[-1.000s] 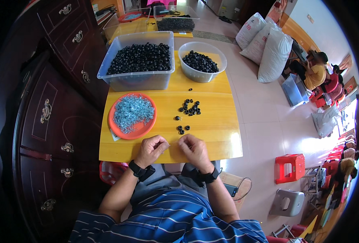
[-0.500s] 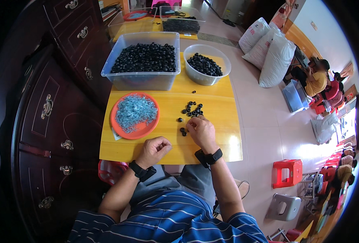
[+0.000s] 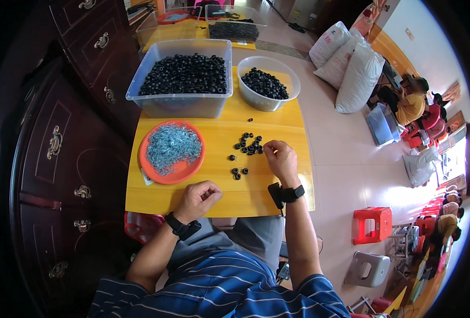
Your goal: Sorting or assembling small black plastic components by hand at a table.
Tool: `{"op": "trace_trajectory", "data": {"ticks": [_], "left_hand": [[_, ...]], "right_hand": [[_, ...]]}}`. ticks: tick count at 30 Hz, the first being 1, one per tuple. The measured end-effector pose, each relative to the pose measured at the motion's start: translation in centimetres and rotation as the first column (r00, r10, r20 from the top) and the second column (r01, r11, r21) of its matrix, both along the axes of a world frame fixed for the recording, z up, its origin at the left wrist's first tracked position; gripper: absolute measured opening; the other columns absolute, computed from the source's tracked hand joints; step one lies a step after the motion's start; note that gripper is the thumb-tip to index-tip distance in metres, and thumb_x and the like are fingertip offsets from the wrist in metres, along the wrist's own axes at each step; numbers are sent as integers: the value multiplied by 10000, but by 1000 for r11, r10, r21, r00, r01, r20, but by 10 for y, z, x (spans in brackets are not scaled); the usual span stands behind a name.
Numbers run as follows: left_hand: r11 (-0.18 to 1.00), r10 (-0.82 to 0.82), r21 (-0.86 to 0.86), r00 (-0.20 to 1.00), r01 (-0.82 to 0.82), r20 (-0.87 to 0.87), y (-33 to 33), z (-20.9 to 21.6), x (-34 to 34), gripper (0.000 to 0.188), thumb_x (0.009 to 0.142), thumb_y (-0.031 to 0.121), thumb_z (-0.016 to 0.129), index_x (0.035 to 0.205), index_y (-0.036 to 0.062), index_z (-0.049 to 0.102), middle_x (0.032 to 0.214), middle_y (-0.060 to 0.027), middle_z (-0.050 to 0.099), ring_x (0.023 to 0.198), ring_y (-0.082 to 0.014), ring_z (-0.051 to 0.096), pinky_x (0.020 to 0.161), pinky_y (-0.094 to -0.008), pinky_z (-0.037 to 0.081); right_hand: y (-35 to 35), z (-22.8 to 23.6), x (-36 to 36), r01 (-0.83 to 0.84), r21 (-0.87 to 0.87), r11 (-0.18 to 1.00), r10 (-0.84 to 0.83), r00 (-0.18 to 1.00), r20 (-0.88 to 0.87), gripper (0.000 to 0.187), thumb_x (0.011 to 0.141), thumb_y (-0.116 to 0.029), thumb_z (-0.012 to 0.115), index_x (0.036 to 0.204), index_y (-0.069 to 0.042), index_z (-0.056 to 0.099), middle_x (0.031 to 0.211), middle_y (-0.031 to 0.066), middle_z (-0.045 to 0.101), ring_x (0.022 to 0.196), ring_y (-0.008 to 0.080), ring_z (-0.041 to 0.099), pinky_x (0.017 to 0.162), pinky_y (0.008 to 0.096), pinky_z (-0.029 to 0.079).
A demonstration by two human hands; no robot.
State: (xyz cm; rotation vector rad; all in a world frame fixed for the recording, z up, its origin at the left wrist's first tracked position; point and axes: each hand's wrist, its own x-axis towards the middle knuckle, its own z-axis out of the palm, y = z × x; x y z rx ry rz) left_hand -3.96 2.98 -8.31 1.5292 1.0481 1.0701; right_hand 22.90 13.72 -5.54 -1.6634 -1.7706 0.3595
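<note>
1. Surface: small yellow wooden table [image 3: 277, 196], pushed against a dark wood cabinet [image 3: 60, 148] w/ brass handles on the person's left. Pale tiled floor to the right.
2. Room: white sacks [image 3: 351, 69] stacked far right; other people sit at the far right edge beside them. Red stool [image 3: 371, 225] and grey stool [image 3: 367, 267] on the floor near the person's right side.
3. On table, far end: clear plastic bin [image 3: 182, 103] full of black rings, w/ a round clear bowl [image 3: 253, 98] of the same just beside it on the right. Orange plate [image 3: 179, 169] holding a heap of small silvery metal bits sits front-left.
4. Loose black rings [image 3: 248, 146] lie in a small scatter mid-table, between plate and right hand; a few stragglers nearer the person, one lone piece up by the bowl.
5. Right hand [image 3: 280, 159]: at the right edge of the scatter, fingertips touching or pinching a piece there; can't tell if one is actually held. Black wrist device on that arm.
6. Left hand [image 3: 200, 196]: curled into a loose fist, resting on the table near its front edge, below the plate, well apart from the rings. Contents, if any, hidden. Black watch on wrist.
7. Rings: small, black, round w/ centre hole, matte; too small for more detail.
</note>
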Motion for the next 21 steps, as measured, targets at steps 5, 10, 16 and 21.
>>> {"op": "trace_trajectory", "data": {"ticks": [5, 10, 16, 21], "left_hand": [[1000, 7, 14, 1000, -7, 12, 0, -2, 1, 90, 895, 72, 695, 850, 7, 651, 658, 16, 601, 577, -30, 532, 528, -229, 426], [1000, -1, 11, 1000, 1, -13, 0, 1, 0, 90, 899, 70, 693, 850, 8, 650, 654, 18, 597, 567, -30, 526, 521, -227, 421], [1000, -7, 26, 1000, 7, -7, 1, -1, 0, 93, 901, 75, 696, 854, 10, 649, 652, 18, 596, 561, -35, 523, 521, -225, 420], [1000, -6, 22, 1000, 6, -8, 1, -3, 1, 94, 900, 75, 699, 853, 9, 650, 650, 17, 596, 560, -34, 522, 522, -226, 421]], "right_hand": [[9, -5, 9, -13, -41, 999, 14, 1000, 13, 159, 830, -153, 709, 942, -44, 737, 869, 115, 718, 769, 246, 701, 701, 350, 547], [7, -5, 7, -41, -153, 987, 41, 999, -2, 213, 792, -165, 747, 964, -40, 734, 865, 99, 714, 743, 218, 699, 708, 337, 550], [1, -7, 1, 3, -143, 990, -1, 1000, 16, 202, 747, -206, 768, 909, -92, 725, 851, 89, 693, 779, 275, 684, 702, 383, 546], [0, -9, 2, -6, -136, 991, 12, 999, 43, 200, 746, -208, 766, 903, -94, 721, 846, 86, 694, 788, 285, 685, 709, 394, 550]]}}
